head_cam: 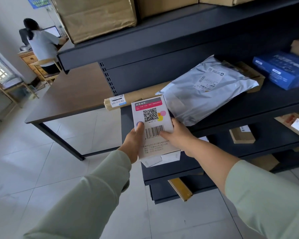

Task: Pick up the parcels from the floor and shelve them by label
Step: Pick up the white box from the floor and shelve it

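A white carton (151, 116) with a pink band, a QR code and a barcode is held upright in front of the dark shelf unit (266, 107). My left hand (134, 140) grips its left side, thumb on the front face. My right hand (177, 133) holds its right side, fingers over the barcode. The carton's bottom flaps hang loose below my hands. Just behind it on the middle shelf lie a brown paper roll (126, 100) with a label and a grey plastic mailer (205, 94).
Blue boxes (285, 69) sit at the shelf's right; big cardboard boxes (97, 16) fill the top shelf. Small cartons (242, 135) lie on lower shelves. A brown table (71, 97) stands left of the unit. A person (41, 44) sits at a desk far left. Tiled floor below.
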